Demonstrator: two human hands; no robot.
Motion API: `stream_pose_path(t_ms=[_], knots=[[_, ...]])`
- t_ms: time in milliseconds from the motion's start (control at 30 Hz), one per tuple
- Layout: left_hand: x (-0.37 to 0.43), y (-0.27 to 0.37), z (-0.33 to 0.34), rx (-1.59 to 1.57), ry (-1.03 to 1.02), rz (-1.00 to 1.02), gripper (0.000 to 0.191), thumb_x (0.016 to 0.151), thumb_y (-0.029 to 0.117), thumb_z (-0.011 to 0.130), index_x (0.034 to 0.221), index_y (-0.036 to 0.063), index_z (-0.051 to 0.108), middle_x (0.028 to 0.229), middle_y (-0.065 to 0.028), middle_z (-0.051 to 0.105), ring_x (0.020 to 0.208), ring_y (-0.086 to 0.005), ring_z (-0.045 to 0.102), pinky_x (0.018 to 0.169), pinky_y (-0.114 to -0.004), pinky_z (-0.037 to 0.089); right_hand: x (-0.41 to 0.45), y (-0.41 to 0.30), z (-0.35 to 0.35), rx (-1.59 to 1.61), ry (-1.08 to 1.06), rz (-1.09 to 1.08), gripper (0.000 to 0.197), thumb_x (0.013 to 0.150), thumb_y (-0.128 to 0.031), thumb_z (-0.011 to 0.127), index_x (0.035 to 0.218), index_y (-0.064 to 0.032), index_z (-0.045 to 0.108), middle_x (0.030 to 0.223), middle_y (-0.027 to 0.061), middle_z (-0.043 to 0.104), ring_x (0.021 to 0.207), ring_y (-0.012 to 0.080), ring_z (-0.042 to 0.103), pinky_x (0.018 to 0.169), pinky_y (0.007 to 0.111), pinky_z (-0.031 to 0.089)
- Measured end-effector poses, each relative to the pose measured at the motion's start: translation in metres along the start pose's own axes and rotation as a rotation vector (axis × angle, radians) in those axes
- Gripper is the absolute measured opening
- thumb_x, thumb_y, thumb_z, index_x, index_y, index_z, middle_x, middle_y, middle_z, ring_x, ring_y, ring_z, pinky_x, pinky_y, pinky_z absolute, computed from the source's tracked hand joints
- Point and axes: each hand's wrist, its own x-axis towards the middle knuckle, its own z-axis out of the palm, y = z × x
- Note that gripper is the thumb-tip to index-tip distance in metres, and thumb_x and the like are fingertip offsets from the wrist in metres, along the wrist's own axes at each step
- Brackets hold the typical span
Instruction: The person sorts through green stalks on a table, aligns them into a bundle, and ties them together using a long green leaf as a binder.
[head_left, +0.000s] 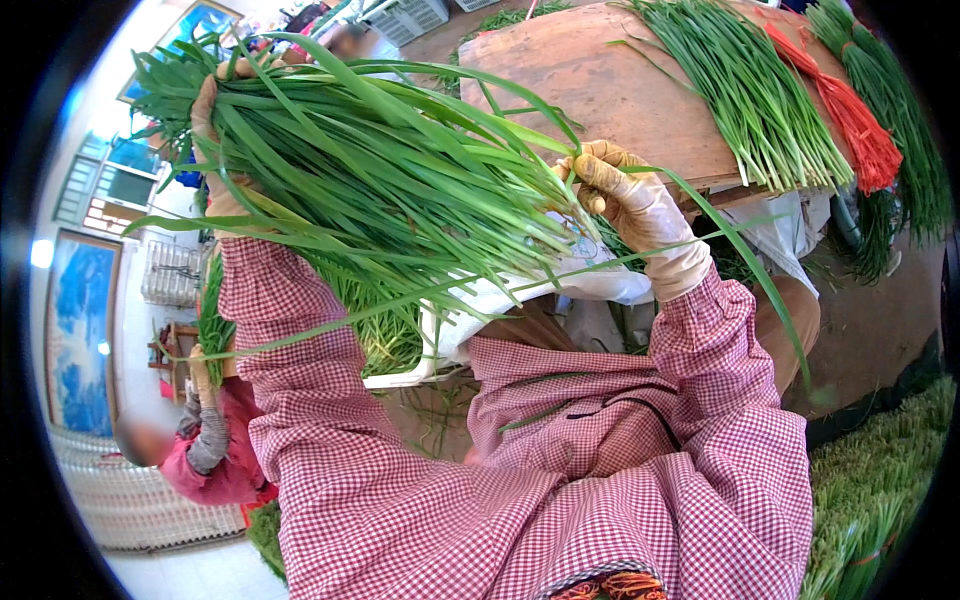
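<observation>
A large bunch of long green garlic chives (375, 157) fans out in front of me, pale stem ends towards the right. My left hand (210, 127), in a stained glove, grips it near the leafy end, partly hidden by the leaves. At the stem ends, my gloved right hand (619, 184) pinches a few stems and long leaves between thumb and fingers. To the right, a layer of loose chives (757, 97) lies on a wooden board (592, 82), beside a bundle of red ties (847, 112).
Darker bundled chives (885, 120) hang over the board's far right edge. Below my hands are a white-framed container (405, 379) of chives and a white sack (480, 319). More chives stand at lower right (885, 465). A co-worker (217, 450) holds chives at left.
</observation>
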Motion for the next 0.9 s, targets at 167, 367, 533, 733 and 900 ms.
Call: stream_pose_path(t_ms=[167, 367, 533, 733, 900], knots=[[0.005, -0.005, 0.002, 0.007, 0.137, 0.003, 0.03, 0.091, 0.028, 0.04, 0.103, 0.0047, 0.054, 0.101, -0.0069, 0.058, 0.101, -0.0238, 0.054, 0.086, -0.039, 0.048, -0.006, -0.003, 0.003, 0.204, -0.063, -0.089, 0.017, 0.086, -0.015, 0.056, 0.097, -0.0019, 0.056, 0.091, 0.0071, 0.061, 0.064, 0.0055, 0.05, 0.058, 0.018, 0.046], [-0.012, 0.022, -0.01, 0.323, 0.317, 0.074, 0.029, 0.09, 0.026, 0.04, 0.101, 0.0032, 0.055, 0.099, -0.0079, 0.059, 0.095, -0.0196, 0.057, 0.083, -0.037, 0.051, -0.035, -0.003, -0.015, 0.232, -0.273, -0.176, 0.021, 0.087, -0.019, 0.055, 0.1, -0.0032, 0.054, 0.085, 0.0083, 0.06, 0.054, 0.0082, 0.05, 0.057, 0.021, 0.047], [-0.012, 0.041, -0.008, 0.277, 0.304, 0.192, 0.031, 0.092, 0.026, 0.035, 0.103, 0.0024, 0.052, 0.101, -0.0098, 0.057, 0.097, -0.0236, 0.056, 0.085, -0.039, 0.049, -0.105, 0.038, -0.081, -0.972, -0.034, 0.697, 0.028, 0.083, -0.022, 0.054, 0.1, -0.001, 0.057, 0.09, 0.0145, 0.061, 0.071, 0.0208, 0.06, 0.07, 0.029, 0.05], [0.004, 0.052, -0.006, 0.016, -0.031, -0.011, 0.019, 0.091, 0.02, 0.041, 0.098, 0.0076, 0.053, 0.101, -0.0078, 0.057, 0.094, -0.0207, 0.056, 0.086, -0.035, 0.048, -0.04, 0.034, -0.03, -1.025, 0.064, 0.145, 0.051, 0.084, -0.037, 0.05, 0.118, 0.0012, 0.049, 0.114, 0.0154, 0.054, 0.102, 0.0209, 0.053, 0.085, 0.03, 0.042], [0.023, 0.049, 0.03, 0.195, 0.09, 0.153, 0.028, 0.091, 0.025, 0.04, 0.102, 0.0035, 0.055, 0.099, -0.0109, 0.06, 0.09, -0.0222, 0.059, 0.077, -0.034, 0.053, 0.006, 0.051, 0.007, 0.161, -0.071, 0.09, 0.068, 0.084, -0.056, 0.044, 0.134, -0.0114, 0.031, 0.124, 0.0123, 0.046, 0.115, 0.027, 0.043, 0.082, 0.039, 0.044]])
